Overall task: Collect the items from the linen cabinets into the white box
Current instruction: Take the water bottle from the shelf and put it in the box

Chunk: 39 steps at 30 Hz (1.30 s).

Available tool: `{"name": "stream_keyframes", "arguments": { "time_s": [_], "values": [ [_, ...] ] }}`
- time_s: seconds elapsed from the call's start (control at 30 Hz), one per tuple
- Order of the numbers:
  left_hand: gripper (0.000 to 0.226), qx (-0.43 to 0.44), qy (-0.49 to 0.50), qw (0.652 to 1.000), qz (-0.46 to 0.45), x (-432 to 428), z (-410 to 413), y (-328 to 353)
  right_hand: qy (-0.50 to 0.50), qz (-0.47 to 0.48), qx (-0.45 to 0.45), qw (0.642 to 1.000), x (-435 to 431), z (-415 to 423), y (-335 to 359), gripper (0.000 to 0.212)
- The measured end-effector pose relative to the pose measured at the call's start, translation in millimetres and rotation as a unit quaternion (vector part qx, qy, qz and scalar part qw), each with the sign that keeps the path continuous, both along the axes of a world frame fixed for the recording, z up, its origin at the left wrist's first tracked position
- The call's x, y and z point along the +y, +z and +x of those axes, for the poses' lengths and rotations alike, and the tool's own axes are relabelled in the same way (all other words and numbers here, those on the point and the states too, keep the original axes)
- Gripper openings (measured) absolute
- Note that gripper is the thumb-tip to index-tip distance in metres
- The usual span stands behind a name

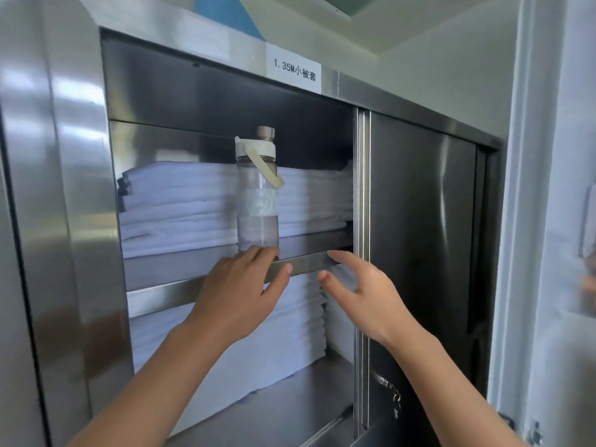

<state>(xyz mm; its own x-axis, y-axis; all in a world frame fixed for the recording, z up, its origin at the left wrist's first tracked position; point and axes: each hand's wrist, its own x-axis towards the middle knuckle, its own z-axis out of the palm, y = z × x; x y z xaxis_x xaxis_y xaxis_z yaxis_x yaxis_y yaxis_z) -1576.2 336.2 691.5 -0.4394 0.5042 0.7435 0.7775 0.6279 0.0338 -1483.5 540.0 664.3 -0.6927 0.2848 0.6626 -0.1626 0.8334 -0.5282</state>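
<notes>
A clear water bottle [258, 201] with a white cap band, a beige strap and a brown lid stands upright at the front of the upper shelf [180, 269] of a steel linen cabinet. My left hand [238, 291] reaches up to the shelf edge, its fingertips at the bottle's base and the thumb spread. My right hand [354, 291] hovers to the right of the bottle, fingers straight and spread, holding nothing. Stacks of folded white linen [180, 204] lie behind the bottle. The white box is out of view.
More folded white linen [277, 337] fills the lower shelf. The sliding steel door [419, 237] covers the cabinet's right half, with a small lock [392, 395] low on it. A paper label [294, 70] is stuck above the opening. A white door frame [529, 221] stands at right.
</notes>
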Motion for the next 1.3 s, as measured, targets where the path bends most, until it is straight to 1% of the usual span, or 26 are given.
{"name": "stream_keyframes", "arguments": {
  "time_s": [0.13,0.3,0.43,0.53,0.7,0.9,0.97,1.1,1.23,1.3],
  "values": [
    [0.043,-0.014,0.026,0.999,0.013,-13,-8,17,0.022,-0.009,0.0,1.0,-1,-11,7,0.075],
    [0.044,-0.049,0.047,0.997,0.023,-23,-21,24,0.052,-0.075,0.022,0.996,-8,-37,19,0.066],
    [0.048,-0.051,0.077,0.996,0.014,-27,-32,18,0.059,-0.098,0.033,0.993,-17,-65,22,0.075],
    [0.049,-0.045,0.087,0.995,0.021,-29,-41,18,0.066,-0.119,0.039,0.99,-21,-94,34,0.076],
    [0.043,-0.021,0.109,0.994,0.025,-31,-56,21,0.09,-0.161,0.008,0.983,-30,-149,57,0.087],
    [0.043,-0.005,0.118,0.992,0.037,-34,-67,22,0.09,-0.194,0.018,0.977,-35,-195,62,0.064],
    [0.043,-0.001,0.118,0.992,0.041,-33,-68,23,0.092,-0.215,0.023,0.972,-37,-204,58,0.063],
    [0.044,-0.009,0.12,0.992,0.04,-32,-68,25,0.089,-0.238,0.046,0.966,-38,-208,52,0.067],
    [0.047,-0.015,0.12,0.992,0.034,-33,-66,25,0.072,-0.218,0.052,0.972,-39,-198,55,0.066],
    [0.049,-0.015,0.118,0.992,0.033,-34,-64,24,0.066,-0.207,0.054,0.975,-39,-189,56,0.059]
  ]
}}
